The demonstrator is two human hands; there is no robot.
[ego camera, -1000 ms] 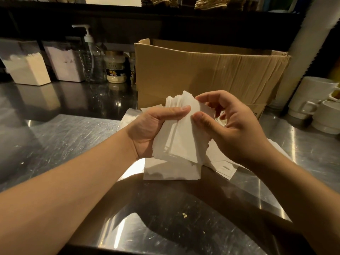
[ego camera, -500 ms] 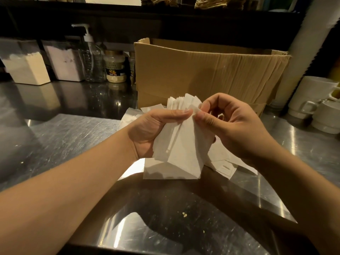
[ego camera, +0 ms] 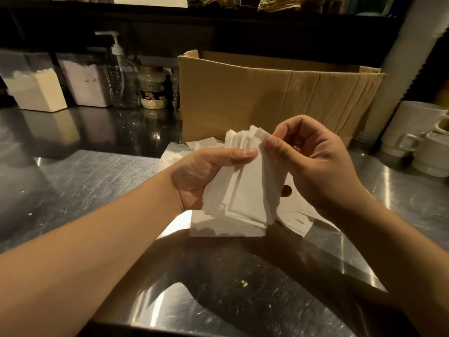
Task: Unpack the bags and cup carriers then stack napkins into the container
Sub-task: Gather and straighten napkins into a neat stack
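With the left hand (ego camera: 206, 176) gripping the napkin stack (ego camera: 245, 188) and the right hand (ego camera: 313, 164) pinching seemingly its top corner, loose sheets could fan out and slip.

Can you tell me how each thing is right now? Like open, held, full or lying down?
napkin stack: held up, fanned
left hand: grips napkin stack
right hand: pinches stack's top corner
cardboard box: open
loose napkins: lying flat on counter
pump bottle: upright, nearly empty

White napkins (ego camera: 245, 190); brown cardboard box (ego camera: 267, 98); scratched silver steel counter (ego camera: 85, 181); white mugs (ego camera: 413, 135).
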